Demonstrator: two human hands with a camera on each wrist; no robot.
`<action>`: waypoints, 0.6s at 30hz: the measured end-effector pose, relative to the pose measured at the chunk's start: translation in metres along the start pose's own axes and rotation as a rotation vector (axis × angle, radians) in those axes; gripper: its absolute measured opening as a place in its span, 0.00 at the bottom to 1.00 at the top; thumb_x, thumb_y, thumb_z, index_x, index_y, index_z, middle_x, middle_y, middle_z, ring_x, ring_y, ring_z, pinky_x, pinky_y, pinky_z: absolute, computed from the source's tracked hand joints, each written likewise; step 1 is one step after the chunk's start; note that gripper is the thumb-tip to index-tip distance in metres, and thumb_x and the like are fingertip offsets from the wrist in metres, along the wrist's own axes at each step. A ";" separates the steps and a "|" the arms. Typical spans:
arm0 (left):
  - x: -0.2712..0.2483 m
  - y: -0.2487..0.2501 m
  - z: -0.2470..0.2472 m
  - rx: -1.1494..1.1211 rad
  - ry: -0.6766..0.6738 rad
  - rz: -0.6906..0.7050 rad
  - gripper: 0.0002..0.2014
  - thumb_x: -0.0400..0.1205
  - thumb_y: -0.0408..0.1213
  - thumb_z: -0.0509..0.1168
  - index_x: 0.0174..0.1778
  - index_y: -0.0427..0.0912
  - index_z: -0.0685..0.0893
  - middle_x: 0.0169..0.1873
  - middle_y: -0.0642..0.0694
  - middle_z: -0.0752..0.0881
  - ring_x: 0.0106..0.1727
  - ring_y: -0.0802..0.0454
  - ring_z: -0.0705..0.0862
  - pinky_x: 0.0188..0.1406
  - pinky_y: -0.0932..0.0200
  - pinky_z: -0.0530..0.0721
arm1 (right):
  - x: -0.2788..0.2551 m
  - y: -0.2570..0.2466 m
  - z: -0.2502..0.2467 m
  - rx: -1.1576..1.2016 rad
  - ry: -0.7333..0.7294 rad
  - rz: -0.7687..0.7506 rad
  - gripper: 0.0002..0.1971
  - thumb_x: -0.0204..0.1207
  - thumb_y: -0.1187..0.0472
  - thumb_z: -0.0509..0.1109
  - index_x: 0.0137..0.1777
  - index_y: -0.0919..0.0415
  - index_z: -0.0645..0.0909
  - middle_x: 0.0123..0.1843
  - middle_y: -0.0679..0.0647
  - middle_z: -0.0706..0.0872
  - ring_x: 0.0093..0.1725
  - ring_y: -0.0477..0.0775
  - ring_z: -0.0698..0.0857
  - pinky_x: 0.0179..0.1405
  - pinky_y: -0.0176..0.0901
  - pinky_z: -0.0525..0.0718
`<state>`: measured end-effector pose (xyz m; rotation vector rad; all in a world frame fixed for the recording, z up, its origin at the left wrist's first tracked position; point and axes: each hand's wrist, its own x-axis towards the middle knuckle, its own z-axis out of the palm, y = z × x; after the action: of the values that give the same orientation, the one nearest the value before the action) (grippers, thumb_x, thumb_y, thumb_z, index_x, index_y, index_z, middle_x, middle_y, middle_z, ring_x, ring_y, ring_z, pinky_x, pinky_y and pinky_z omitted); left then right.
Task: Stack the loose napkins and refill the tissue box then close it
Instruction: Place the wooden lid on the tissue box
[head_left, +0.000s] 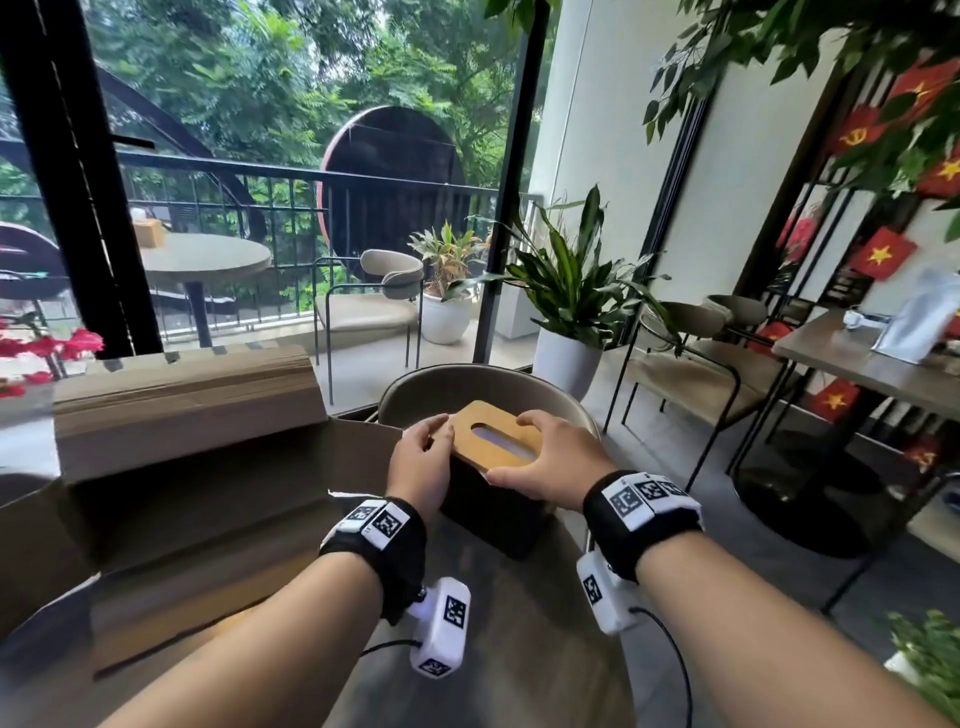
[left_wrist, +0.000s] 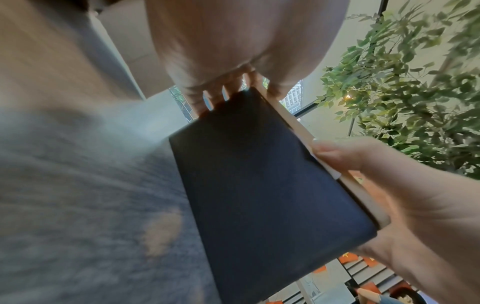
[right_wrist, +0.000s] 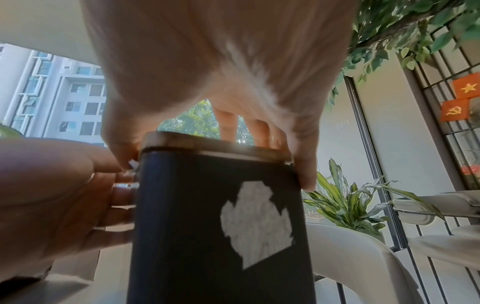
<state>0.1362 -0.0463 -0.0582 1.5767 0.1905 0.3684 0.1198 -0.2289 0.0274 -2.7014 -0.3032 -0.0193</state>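
Note:
The tissue box (head_left: 493, 514) is black with a wooden lid (head_left: 493, 431) that has an oval slot showing something pale inside. It stands upright on the round table. My left hand (head_left: 423, 452) grips the lid's left end, fingers curled over its edge. My right hand (head_left: 550, 457) grips the right end, thumb on the near side. In the left wrist view the box's dark side (left_wrist: 259, 185) fills the middle, my right hand (left_wrist: 389, 185) on the lid's edge (left_wrist: 293, 123). The right wrist view shows a white patch (right_wrist: 257, 224) on the box (right_wrist: 194, 257). I see no loose napkins.
A large open cardboard box (head_left: 182, 415) stands on the left, touching the table (head_left: 519, 649). A beige chair (head_left: 467, 384) sits just behind the tissue box. A potted plant (head_left: 566, 291) and another table (head_left: 857, 358) stand to the right.

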 end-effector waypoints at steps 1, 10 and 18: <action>0.000 0.001 0.000 -0.007 -0.002 0.011 0.20 0.79 0.55 0.64 0.62 0.49 0.89 0.60 0.47 0.90 0.64 0.50 0.87 0.72 0.41 0.82 | -0.001 0.000 -0.002 0.008 0.013 -0.002 0.48 0.66 0.34 0.84 0.84 0.50 0.73 0.80 0.51 0.81 0.76 0.53 0.81 0.70 0.42 0.77; -0.001 0.014 -0.010 -0.089 -0.081 0.061 0.16 0.85 0.56 0.65 0.62 0.52 0.88 0.57 0.55 0.91 0.64 0.57 0.87 0.71 0.53 0.82 | -0.012 0.000 -0.006 0.035 0.009 -0.016 0.46 0.65 0.34 0.84 0.83 0.45 0.75 0.76 0.49 0.83 0.72 0.51 0.82 0.65 0.40 0.79; 0.002 0.008 -0.008 0.091 -0.174 0.086 0.17 0.90 0.47 0.59 0.52 0.46 0.92 0.50 0.48 0.94 0.58 0.47 0.89 0.70 0.42 0.82 | -0.010 0.006 -0.001 0.004 0.012 0.029 0.49 0.65 0.32 0.83 0.85 0.47 0.72 0.79 0.51 0.81 0.75 0.54 0.81 0.70 0.45 0.79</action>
<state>0.1345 -0.0380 -0.0500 1.7014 0.0050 0.2903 0.1114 -0.2368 0.0247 -2.7003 -0.2598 -0.0265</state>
